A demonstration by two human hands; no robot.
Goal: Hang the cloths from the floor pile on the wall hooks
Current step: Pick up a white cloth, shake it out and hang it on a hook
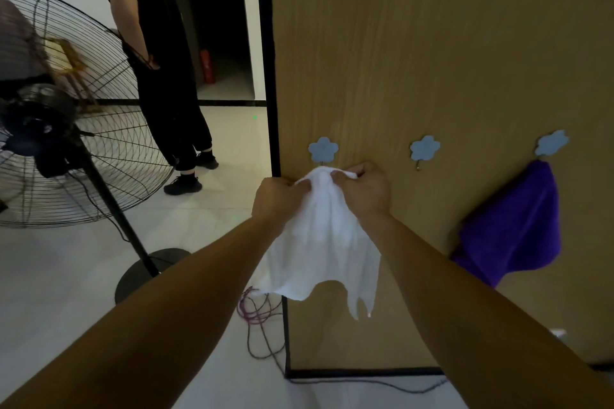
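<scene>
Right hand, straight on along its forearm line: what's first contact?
Most likely the wooden panel, just beside the left flower hook. The right hand, gripping the white cloth, looks nearly against the panel, though depth is unclear.

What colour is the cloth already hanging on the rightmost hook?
Purple cloth, seen in the head view.

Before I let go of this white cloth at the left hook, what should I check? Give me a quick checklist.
1. Grip: left hand and right hand both pinch the white cloth near its top: ok.
2. Cloth top sits just under the left hook: ok.
3. Hook tip caught in the fabric: cannot tell, the cloth hides it.
4. The middle hook is bare for the next cloth: ok.
5. The purple cloth hangs from the right hook: ok.
</scene>
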